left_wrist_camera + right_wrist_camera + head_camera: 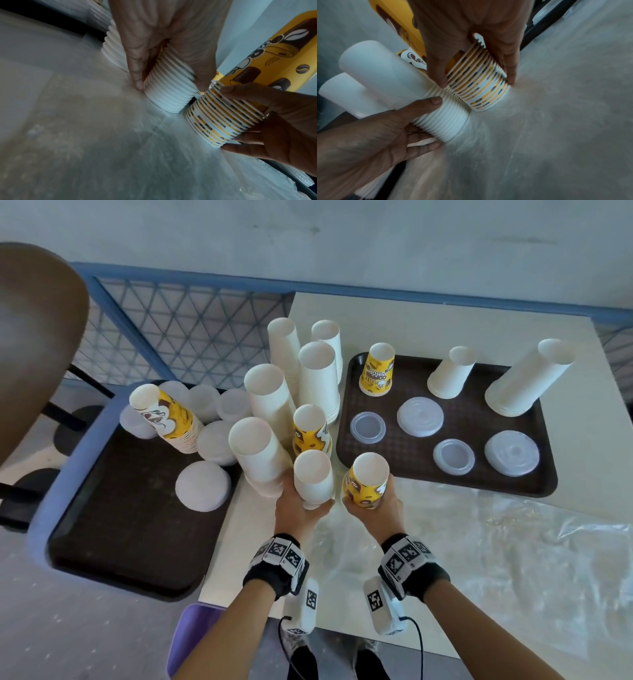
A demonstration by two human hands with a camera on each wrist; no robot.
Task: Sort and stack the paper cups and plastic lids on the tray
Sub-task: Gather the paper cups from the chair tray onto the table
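Left hand (301, 505) is gripping the rim end of a white cup stack (313, 477), thumb on one side and fingers (137, 75) on the other, curled round the stacked rims. Right hand (373, 508) is holding a yellow printed cup stack (368, 484) the same way, low at the rims. Both stacks are standing mouth-down on the bench (445, 330), bases up, long axes upright and roughly parallel. In the wrist views the rims of the two stacks are lying just beside each other, close to touching.

Relation that matters: the brown tray (548, 474) with sorted items is lying forward and to the right of the right hand, so the yellow stack is the nearer of the two to it. On that tray, a yellow cup stack (376, 371) is standing at the far-left corner, two white cup stacks (450, 373) (529, 378) are further right, and four plastic lids, among them one clear lid (368, 427), are lying flat in front of them.

Judgement: the right hand's stack probably belongs with the yellow one, straight ahead of it; the left hand's white stack would have to cross further right.

Forward-left of the left hand, more unsorted cup stacks (267, 398) are crowding the bench edge. Beyond them a second tray (102, 508) is carrying lids and another yellow stack. Clear plastic sheet (479, 542) is lying right of the right hand.
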